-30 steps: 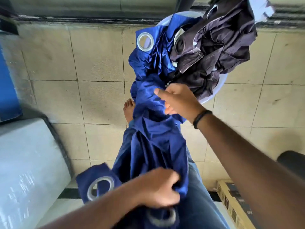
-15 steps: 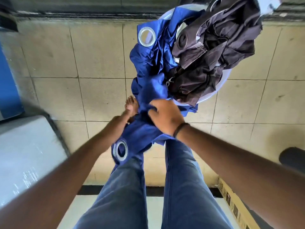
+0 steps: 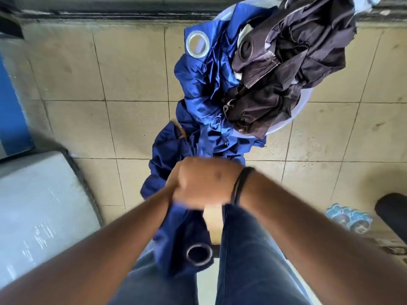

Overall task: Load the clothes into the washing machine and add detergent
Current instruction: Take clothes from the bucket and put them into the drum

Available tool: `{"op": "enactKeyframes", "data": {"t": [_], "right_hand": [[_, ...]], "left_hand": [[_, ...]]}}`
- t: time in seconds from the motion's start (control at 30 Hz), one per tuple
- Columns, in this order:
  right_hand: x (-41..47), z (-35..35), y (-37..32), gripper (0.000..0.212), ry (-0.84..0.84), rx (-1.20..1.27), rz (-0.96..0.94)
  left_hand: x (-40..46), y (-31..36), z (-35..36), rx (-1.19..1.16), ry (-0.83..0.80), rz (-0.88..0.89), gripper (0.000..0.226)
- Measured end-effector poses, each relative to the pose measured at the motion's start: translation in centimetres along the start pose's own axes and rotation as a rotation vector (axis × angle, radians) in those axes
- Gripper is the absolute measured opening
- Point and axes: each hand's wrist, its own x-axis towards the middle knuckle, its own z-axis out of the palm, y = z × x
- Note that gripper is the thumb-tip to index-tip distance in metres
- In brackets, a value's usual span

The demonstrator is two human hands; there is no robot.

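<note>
We stand on a floor of beige square tiles with dark joints; a dark strip runs along its far edge. At the left edge sits the washing machine, its grey lid shut, with a blue panel behind it. A pale basin near the far edge holds a heap of dark brown clothes. A blue curtain with metal rings spills from the basin over the floor to our hands. Our right hand is curled tight on the curtain; the left hand lies mostly hidden behind it, so we cannot tell its hold. A pale blue sandal lies by the right edge.
</note>
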Motion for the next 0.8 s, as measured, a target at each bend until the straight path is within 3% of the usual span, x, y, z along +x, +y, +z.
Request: {"op": "enactKeyframes", "data": {"t": [0.03,0.07,0.13,0.27,0.33,0.37,0.5,0.57,0.6,0.7,0.8], "right_hand": [[-1.2,-3.0,0.3,0.031,0.085,0.118,0.082],[-1.1,-4.2,2.1,0.037,0.200,0.194,0.145],[0.7,-4.1,3.9,0.041,0.317,0.344,0.266],[6.0,0.6,6.2,0.059,0.082,0.678,0.526],[6.5,2.4,6.8,0.042,0.090,0.581,0.564],[6.4,2.7,6.8,0.035,0.154,0.522,0.560],[2.9,1.1,3.0,0.021,0.379,0.452,0.425],[-1.3,-0.4,-0.7,0.041,0.511,0.424,0.255],[-3.9,-1.1,-2.9,0.047,0.567,0.376,0.145],[-11.5,-2.6,-9.1,0.050,0.641,0.187,-0.139],[-17.1,-2.8,-13.3,0.045,0.597,0.032,-0.258]], "left_hand": [[-0.8,-0.2,0.3,-0.228,0.051,-0.014,0.005],[-1.2,-0.7,0.5,-0.357,0.101,0.059,0.021],[-2.9,-1.0,0.7,-0.619,0.143,-0.005,0.040],[-10.0,0.8,-2.6,-0.589,0.059,0.361,0.039],[-12.3,0.7,-3.5,-0.719,0.052,0.393,0.039],[-13.0,0.0,-3.2,-0.789,0.063,0.318,0.038],[-14.7,-4.0,-2.8,-0.649,0.130,-0.100,0.031],[-15.1,-7.0,-3.2,-0.543,0.087,-0.228,0.019],[-15.6,-8.2,-3.9,-0.531,0.088,-0.250,0.009],[-17.1,-10.4,-6.7,-0.648,0.209,-0.219,0.037],[-19.6,-10.5,-10.3,-0.717,0.461,-0.061,0.053]]}}
